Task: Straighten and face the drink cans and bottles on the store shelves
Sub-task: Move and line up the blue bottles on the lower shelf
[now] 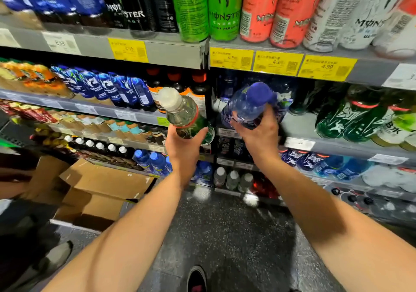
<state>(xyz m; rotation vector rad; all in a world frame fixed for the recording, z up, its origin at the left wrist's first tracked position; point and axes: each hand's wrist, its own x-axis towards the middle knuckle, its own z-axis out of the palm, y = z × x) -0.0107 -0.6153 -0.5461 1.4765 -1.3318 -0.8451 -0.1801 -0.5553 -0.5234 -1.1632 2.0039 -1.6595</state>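
Holding two bottles off the shelf edge (337,144) | left hand (184,147) gripping white-capped bottle (182,111) | right hand (258,132) gripping blue-capped bottle (249,105) | neither is standing faced yet; rows remaining.

bottles (247,107): clear glossy plastic | boxes (101,186): matt cardboard | shelf (157,51): probably metal

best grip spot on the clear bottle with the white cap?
Probably the lower body of the clear plastic bottle with the white cap, coming from below, as the left hand does. It leans cap-up toward the camera, so the wide barrel offers the firmest grip.
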